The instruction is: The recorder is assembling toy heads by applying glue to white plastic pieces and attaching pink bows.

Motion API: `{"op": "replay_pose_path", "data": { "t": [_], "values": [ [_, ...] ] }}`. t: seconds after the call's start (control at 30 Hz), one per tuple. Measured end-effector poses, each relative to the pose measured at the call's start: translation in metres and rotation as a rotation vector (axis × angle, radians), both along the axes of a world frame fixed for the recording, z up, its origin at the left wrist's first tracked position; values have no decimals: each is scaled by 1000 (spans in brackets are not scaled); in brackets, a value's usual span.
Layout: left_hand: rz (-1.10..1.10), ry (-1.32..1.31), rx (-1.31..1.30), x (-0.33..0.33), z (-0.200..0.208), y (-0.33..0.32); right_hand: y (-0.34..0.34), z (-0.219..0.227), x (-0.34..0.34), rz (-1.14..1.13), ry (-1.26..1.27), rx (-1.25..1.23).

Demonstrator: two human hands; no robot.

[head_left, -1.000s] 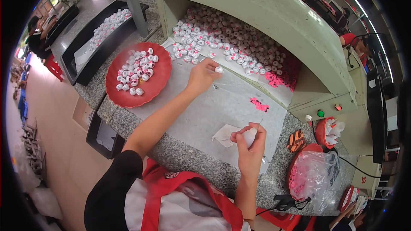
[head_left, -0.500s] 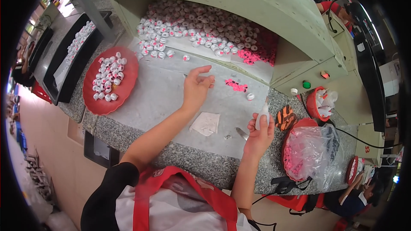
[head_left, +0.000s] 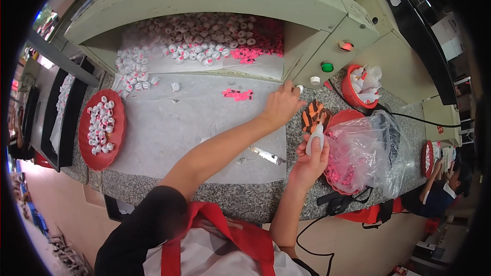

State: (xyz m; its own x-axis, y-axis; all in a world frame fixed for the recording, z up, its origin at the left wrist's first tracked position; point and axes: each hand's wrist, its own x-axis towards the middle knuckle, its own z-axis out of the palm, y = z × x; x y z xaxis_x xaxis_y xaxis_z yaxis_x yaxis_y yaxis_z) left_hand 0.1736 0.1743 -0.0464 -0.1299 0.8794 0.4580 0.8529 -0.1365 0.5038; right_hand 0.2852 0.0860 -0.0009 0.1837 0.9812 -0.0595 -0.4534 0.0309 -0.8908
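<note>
In the head view, our right hand (head_left: 308, 167) wraps around a white squeeze bottle (head_left: 315, 142), with the thumb against its side. Our left hand (head_left: 281, 106) has a small white ball (head_left: 299, 89) at its fingertips. We cannot tell if the fingers pinch it or only touch it.

To do this well, we should hold the ball softly by its sides, so it does not roll away. We should keep the bottle's thin tip up and squeeze gently, so nothing is likely to drip.

Our left arm slants across us to the right, with the back of the hand up and the fingers bent. Our right forearm comes up from below, and its palm seems to face up.

Just past the right grip lies an orange-and-black striped piece (head_left: 308, 116), and to its right is a clear plastic bag (head_left: 371, 143). Left of the right grip is a shiny metal blade (head_left: 267, 155). Left of the left hand lie pink pieces (head_left: 238, 94), and farther left sits a red plate (head_left: 101, 163) of white balls.
</note>
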Motion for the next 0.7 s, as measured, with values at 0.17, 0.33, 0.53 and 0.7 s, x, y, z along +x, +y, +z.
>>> {"op": "replay_pose_path", "data": {
  "t": [0.17,0.33,0.53,0.7],
  "values": [
    [126,17,-31,19,-1,23,-3,5,-4,-13,3,49],
    [261,-169,-77,10,-4,15,-6,3,2,-41,-7,40],
    [266,-130,-68,-2,0,18,-17,14,-8,-33,-16,73],
    [233,-124,-62,-15,1,11,-33,23,4,-64,-78,123]
  ]
}}
